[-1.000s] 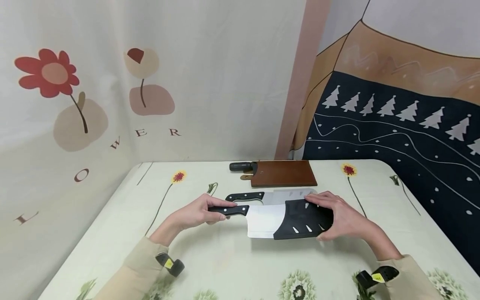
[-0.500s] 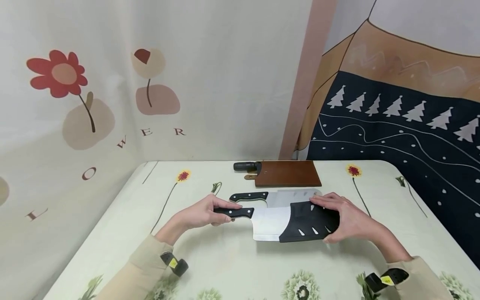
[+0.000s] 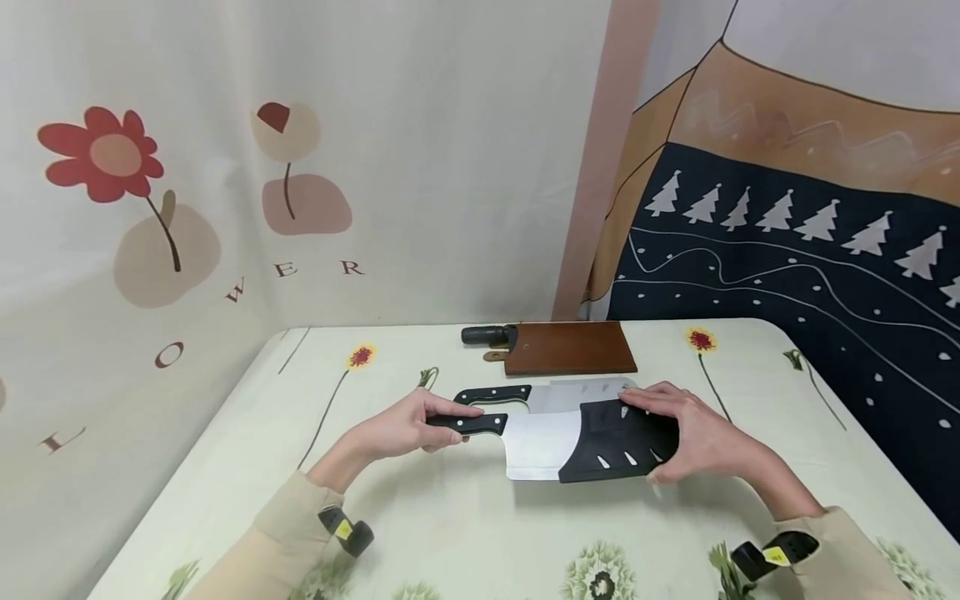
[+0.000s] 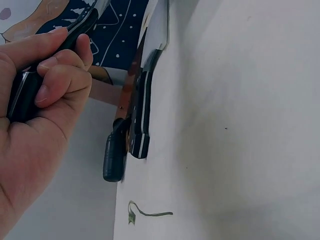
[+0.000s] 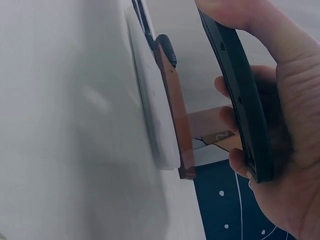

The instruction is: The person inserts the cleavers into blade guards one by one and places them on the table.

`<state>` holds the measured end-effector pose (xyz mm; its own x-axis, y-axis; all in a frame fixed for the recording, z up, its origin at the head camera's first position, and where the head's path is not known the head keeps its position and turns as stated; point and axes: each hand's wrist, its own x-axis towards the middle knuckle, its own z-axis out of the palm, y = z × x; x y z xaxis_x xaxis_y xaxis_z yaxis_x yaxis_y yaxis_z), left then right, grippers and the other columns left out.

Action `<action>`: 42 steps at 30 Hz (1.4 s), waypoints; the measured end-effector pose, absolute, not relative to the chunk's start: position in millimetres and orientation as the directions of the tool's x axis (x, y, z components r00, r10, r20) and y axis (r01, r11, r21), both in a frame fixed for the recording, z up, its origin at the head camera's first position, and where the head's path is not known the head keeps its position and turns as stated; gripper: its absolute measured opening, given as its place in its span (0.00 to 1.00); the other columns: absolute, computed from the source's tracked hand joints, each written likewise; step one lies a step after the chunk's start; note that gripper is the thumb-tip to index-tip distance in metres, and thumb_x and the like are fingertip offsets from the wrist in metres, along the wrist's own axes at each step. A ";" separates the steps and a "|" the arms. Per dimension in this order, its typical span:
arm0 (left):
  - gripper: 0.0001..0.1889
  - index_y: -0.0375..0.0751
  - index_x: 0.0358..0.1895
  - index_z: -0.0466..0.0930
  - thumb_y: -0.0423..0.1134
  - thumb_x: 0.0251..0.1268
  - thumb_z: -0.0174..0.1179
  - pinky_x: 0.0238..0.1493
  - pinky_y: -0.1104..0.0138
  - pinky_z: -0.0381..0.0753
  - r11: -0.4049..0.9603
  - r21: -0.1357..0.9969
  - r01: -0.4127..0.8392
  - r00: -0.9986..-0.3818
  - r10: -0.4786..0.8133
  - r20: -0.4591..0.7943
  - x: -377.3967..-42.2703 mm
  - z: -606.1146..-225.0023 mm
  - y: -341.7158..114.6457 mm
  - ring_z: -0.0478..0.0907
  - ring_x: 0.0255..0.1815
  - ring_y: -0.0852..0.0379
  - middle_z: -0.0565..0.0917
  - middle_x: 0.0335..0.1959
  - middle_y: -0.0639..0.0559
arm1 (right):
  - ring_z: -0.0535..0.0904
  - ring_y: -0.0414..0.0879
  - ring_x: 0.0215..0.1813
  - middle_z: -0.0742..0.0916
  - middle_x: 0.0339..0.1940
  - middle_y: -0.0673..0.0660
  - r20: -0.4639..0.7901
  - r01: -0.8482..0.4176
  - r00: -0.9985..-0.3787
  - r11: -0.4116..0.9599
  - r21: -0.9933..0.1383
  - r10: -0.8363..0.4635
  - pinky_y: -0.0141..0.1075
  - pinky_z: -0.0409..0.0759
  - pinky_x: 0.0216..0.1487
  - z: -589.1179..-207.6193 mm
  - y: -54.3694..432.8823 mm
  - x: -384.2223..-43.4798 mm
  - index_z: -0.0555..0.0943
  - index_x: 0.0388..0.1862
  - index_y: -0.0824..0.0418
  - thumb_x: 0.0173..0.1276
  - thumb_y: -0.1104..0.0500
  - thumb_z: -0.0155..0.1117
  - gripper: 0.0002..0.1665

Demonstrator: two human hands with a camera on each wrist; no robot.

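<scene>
A cleaver (image 3: 536, 446) is held just above the table, level, its bright blade partly covered by a black slotted sheath (image 3: 626, 442). My left hand (image 3: 420, 423) grips its black riveted handle (image 4: 25, 97), fingers curled round it in the left wrist view. On the other side my right hand (image 3: 693, 433) holds the sheath's far end between thumb and fingers. Directly behind lies a second knife (image 3: 491, 394), black-handled, with a pale cover (image 5: 155, 100) over its blade. The held cleaver and right hand hide part of that knife.
At the table's back edge lies a brown blade cover (image 3: 573, 348) with a black-handled knife (image 3: 483, 335) in it. The table (image 3: 442, 517) wears a flower-printed cloth. Printed curtains (image 3: 450, 167) hang behind and to the sides.
Both hands and the sheathed cleaver have shifted slightly right over the last second. The exposed stretch of blade looks about the same. The head view has swayed a little.
</scene>
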<state>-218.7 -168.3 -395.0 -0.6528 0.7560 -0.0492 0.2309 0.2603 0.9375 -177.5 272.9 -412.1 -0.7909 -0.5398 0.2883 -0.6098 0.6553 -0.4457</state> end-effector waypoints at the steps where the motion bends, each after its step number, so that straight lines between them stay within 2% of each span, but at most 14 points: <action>1: 0.22 0.33 0.65 0.80 0.28 0.69 0.63 0.23 0.70 0.57 0.259 0.937 0.233 -0.655 0.754 -0.045 -218.8 -395.6 -168.2 0.58 0.19 0.60 0.64 0.16 0.57 | 0.74 0.47 0.59 0.84 0.62 0.55 0.289 -0.610 -0.791 0.657 -0.444 -0.539 0.52 0.77 0.54 -411.9 272.7 -177.5 0.79 0.70 0.53 0.31 0.46 0.90 0.59; 5: 0.21 0.30 0.64 0.80 0.27 0.68 0.63 0.23 0.71 0.58 0.245 0.942 0.230 -0.661 0.750 -0.033 -218.9 -397.8 -167.9 0.59 0.19 0.61 0.66 0.17 0.55 | 0.74 0.47 0.60 0.84 0.63 0.55 0.296 -0.618 -0.785 0.654 -0.436 -0.544 0.53 0.77 0.54 -413.1 272.0 -178.5 0.79 0.69 0.54 0.31 0.47 0.90 0.59; 14: 0.22 0.28 0.65 0.79 0.26 0.68 0.62 0.23 0.71 0.57 0.228 0.951 0.211 -0.664 0.747 -0.031 -218.8 -399.4 -167.9 0.58 0.19 0.61 0.68 0.19 0.53 | 0.75 0.45 0.59 0.85 0.62 0.54 0.332 -0.650 -0.759 0.627 -0.430 -0.560 0.45 0.78 0.54 -416.8 273.1 -182.1 0.80 0.68 0.57 0.30 0.48 0.91 0.59; 19: 0.21 0.30 0.64 0.80 0.27 0.68 0.62 0.22 0.71 0.57 0.217 0.948 0.232 -0.640 0.768 -0.019 -219.2 -398.6 -169.8 0.57 0.18 0.61 0.65 0.16 0.56 | 0.76 0.45 0.60 0.85 0.62 0.54 0.325 -0.656 -0.753 0.613 -0.440 -0.572 0.45 0.78 0.55 -418.0 272.3 -182.1 0.80 0.69 0.54 0.31 0.49 0.91 0.58; 22: 0.21 0.31 0.64 0.80 0.27 0.69 0.62 0.22 0.71 0.57 0.216 0.948 0.231 -0.625 0.781 -0.026 -219.5 -396.7 -171.2 0.57 0.18 0.61 0.64 0.16 0.56 | 0.76 0.47 0.61 0.85 0.62 0.54 0.317 -0.655 -0.753 0.610 -0.446 -0.576 0.45 0.79 0.56 -418.4 271.2 -181.0 0.80 0.69 0.56 0.31 0.49 0.91 0.58; 26: 0.21 0.32 0.64 0.80 0.26 0.69 0.62 0.22 0.70 0.58 0.220 0.951 0.219 -0.612 0.790 -0.042 -219.2 -393.8 -169.4 0.59 0.18 0.60 0.68 0.19 0.55 | 0.75 0.56 0.65 0.84 0.63 0.56 0.278 -0.624 -0.773 0.603 -0.497 -0.571 0.52 0.78 0.57 -418.3 265.3 -179.1 0.80 0.68 0.60 0.31 0.50 0.90 0.58; 32: 0.21 0.34 0.65 0.81 0.29 0.70 0.63 0.21 0.71 0.57 0.226 0.939 0.259 -0.617 0.787 -0.019 -220.7 -396.9 -152.6 0.58 0.18 0.60 0.63 0.16 0.57 | 0.67 0.73 0.71 0.81 0.67 0.61 0.203 -0.568 -0.795 0.581 -0.583 -0.572 0.69 0.69 0.62 -417.9 247.6 -181.9 0.78 0.70 0.60 0.35 0.50 0.89 0.57; 36: 0.21 0.30 0.64 0.80 0.27 0.68 0.62 0.21 0.71 0.56 0.214 0.947 0.240 -0.646 0.763 -0.008 -218.5 -400.5 -146.8 0.59 0.18 0.61 0.67 0.16 0.56 | 0.67 0.75 0.71 0.82 0.66 0.63 0.224 -0.575 -0.793 0.576 -0.581 -0.566 0.72 0.65 0.64 -417.2 243.9 -183.9 0.79 0.69 0.62 0.33 0.52 0.88 0.58; 42: 0.21 0.29 0.64 0.79 0.27 0.68 0.61 0.20 0.72 0.56 0.208 0.951 0.229 -0.665 0.747 -0.003 -214.5 -400.4 -142.6 0.59 0.18 0.62 0.68 0.17 0.56 | 0.70 0.70 0.69 0.82 0.65 0.62 0.247 -0.599 -0.784 0.589 -0.542 -0.569 0.68 0.69 0.62 -418.6 247.1 -185.4 0.79 0.69 0.62 0.31 0.50 0.89 0.59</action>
